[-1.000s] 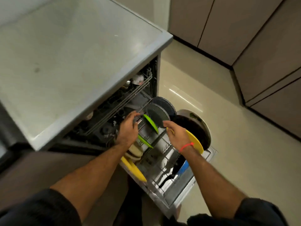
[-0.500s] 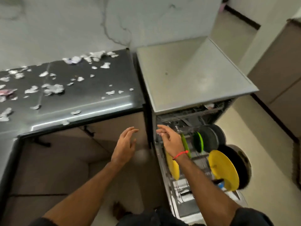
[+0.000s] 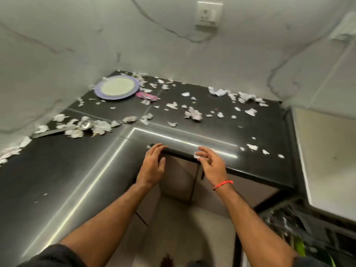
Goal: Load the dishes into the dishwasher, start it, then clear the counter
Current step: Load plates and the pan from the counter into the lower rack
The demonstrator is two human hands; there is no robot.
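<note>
A purple-rimmed plate [image 3: 117, 87] with a pale centre lies at the far corner of the black L-shaped counter [image 3: 57, 170]. My left hand [image 3: 153, 164] and my right hand [image 3: 210, 164] hover side by side at the counter's inner front edge, both empty with fingers spread. The right wrist wears a red band. The open dishwasher [image 3: 308, 234] shows at the lower right, blurred, with a green plate [image 3: 300, 247] in its rack. Its grey top [image 3: 327, 151] runs along the right.
Torn white paper scraps [image 3: 194, 113] litter the counter, thickest along the left wall and back. A pink wrapper [image 3: 147, 96] lies beside the plate, and crumpled foil [image 3: 85, 124] sits at the left. A wall socket [image 3: 209, 14] is above. Cabinet doors [image 3: 181, 182] stand below the counter.
My view swung left from the dishwasher rack to the counter corner. Both hands left the racked plates and moved up to the counter edge, empty.
</note>
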